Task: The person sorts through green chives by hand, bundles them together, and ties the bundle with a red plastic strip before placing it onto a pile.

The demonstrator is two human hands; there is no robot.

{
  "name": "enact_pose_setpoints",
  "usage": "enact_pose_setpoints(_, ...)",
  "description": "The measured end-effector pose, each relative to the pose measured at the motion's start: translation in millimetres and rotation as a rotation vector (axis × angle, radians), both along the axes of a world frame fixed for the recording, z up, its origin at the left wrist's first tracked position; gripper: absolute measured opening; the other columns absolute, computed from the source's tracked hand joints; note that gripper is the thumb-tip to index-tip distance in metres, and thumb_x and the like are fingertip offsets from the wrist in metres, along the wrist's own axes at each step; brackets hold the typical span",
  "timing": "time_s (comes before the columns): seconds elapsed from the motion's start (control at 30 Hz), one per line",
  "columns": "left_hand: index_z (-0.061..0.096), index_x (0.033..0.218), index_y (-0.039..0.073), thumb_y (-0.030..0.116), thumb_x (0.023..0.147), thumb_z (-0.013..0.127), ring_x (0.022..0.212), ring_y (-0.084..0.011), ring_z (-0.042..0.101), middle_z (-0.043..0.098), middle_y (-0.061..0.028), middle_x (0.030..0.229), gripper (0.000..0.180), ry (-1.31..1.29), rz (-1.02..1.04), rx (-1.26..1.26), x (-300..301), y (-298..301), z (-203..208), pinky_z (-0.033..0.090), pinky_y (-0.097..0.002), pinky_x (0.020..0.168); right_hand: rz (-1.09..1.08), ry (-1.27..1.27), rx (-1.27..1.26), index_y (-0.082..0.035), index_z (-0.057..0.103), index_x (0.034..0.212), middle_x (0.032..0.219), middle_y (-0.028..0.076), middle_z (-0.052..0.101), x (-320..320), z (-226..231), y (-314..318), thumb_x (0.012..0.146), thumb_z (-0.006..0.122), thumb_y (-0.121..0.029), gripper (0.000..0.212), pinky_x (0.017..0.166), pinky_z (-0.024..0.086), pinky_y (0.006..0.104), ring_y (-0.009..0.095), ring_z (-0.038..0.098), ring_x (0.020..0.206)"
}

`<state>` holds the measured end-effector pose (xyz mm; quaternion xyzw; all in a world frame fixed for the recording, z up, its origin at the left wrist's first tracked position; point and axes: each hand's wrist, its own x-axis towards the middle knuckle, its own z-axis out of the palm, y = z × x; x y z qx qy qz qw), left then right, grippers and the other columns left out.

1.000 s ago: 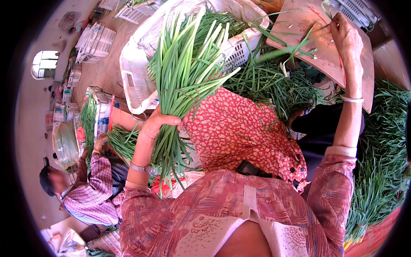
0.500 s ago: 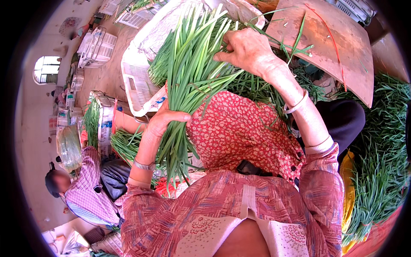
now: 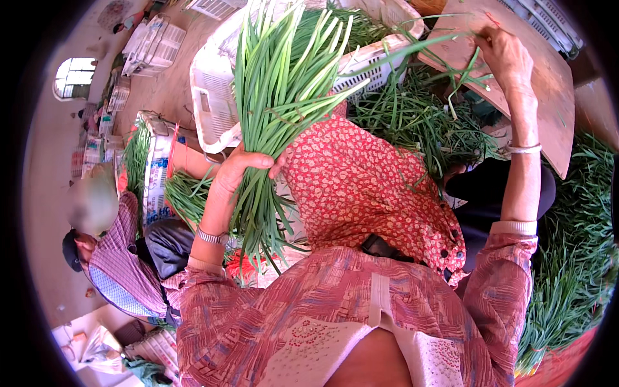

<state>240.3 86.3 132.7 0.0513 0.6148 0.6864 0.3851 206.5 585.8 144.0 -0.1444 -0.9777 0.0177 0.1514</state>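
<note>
My left hand [image 3: 242, 171] is closed around a thick bunch of garlic chives [image 3: 274, 84], thumb across the front. The pale stem ends fan upward and the green leaf tips hang below my hand. My right hand [image 3: 509, 61] is raised at the upper right, over a brown board [image 3: 548, 97], its fingers pinched together. Beside those fingertips shows a short bit of red string [image 3: 493, 19]. One long green blade [image 3: 412, 49] stretches from near the bunch toward them. What the pinch holds, if anything, cannot be made out.
A white plastic crate [image 3: 209, 109] with more chives stands beyond the bunch. Loose leaves [image 3: 412, 122] lie in a heap beside it. A large pile of chives [image 3: 574, 258] fills the right side. Another person [image 3: 122, 271] sits at the left, near a bundle of chives [image 3: 187, 200].
My right hand has left the bunch and moved right, over the board. Most of the red string seen there before is now out of sight. My left hand still grips the bunch.
</note>
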Motion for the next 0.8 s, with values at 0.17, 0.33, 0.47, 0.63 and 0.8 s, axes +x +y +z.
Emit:
enact_pose_setpoints(0.17, 0.059, 0.109, -0.003, 0.021, 0.071, 0.072, 0.063, -0.0186, 0.057, 0.064, -0.0108, 0.084, 0.047, 0.022, 0.041, 0.037, -1, -4, -3, 0.047, -0.0313, 0.061, 0.268, 0.097, -0.102, -0.021, 0.068, 0.111, 0.109, 0.006, 0.067, 23, -5, -73, 0.088, 0.067, -0.035, 0.026, 0.075, 0.057, 0.0422, 0.03, 0.069, 0.093)
enact_pose_setpoints(0.33, 0.059, 0.112, -0.001, 0.02, 0.073, 0.071, 0.064, -0.018, 0.058, 0.065, -0.0102, 0.085, 0.046, -0.01, -0.003, 0.051, -5, 12, -4, 0.047, -0.0307, 0.063, 0.818, 0.455, -0.412, -0.012, 0.068, 0.096, 0.085, 0.008, 0.063, 28, 11, -164, 0.086, 0.069, -0.023, 0.015, 0.07, 0.054, 0.0428, 0.031, 0.065, 0.081)
enact_pose_setpoints(0.47, 0.059, 0.116, 0.001, 0.016, 0.073, 0.07, 0.067, -0.0174, 0.06, 0.066, -0.0092, 0.088, 0.047, 0.029, 0.075, 0.01, 1, 33, 6, 0.05, -0.029, 0.063, 0.941, 0.481, -0.488, -0.011, 0.064, 0.088, 0.082, 0.007, 0.057, 34, 15, -191, 0.076, 0.073, -0.021, 0.018, 0.071, 0.051, 0.0411, 0.028, 0.061, 0.082)
enact_pose_setpoints(0.63, 0.055, 0.121, 0.002, 0.019, 0.073, 0.071, 0.068, -0.0183, 0.059, 0.065, -0.0099, 0.091, 0.053, -0.028, 0.094, 0.021, 3, 41, 6, 0.05, -0.0302, 0.063, 0.851, 0.508, -0.416, -0.01, 0.064, 0.087, 0.079, 0.007, 0.056, 41, 6, -214, 0.073, 0.076, -0.022, 0.022, 0.07, 0.051, 0.039, 0.027, 0.061, 0.08)
enact_pose_setpoints(0.8, 0.054, 0.121, 0.002, 0.02, 0.074, 0.072, 0.068, -0.021, 0.059, 0.064, -0.0121, 0.091, 0.054, -0.065, 0.14, -0.03, 5, 41, 0, 0.05, -0.0315, 0.063, 0.869, 0.368, -0.649, -0.005, 0.065, 0.083, 0.077, 0.004, 0.059, 42, 2, -223, 0.082, 0.07, -0.02, 0.016, 0.066, 0.052, 0.0405, 0.023, 0.063, 0.075)
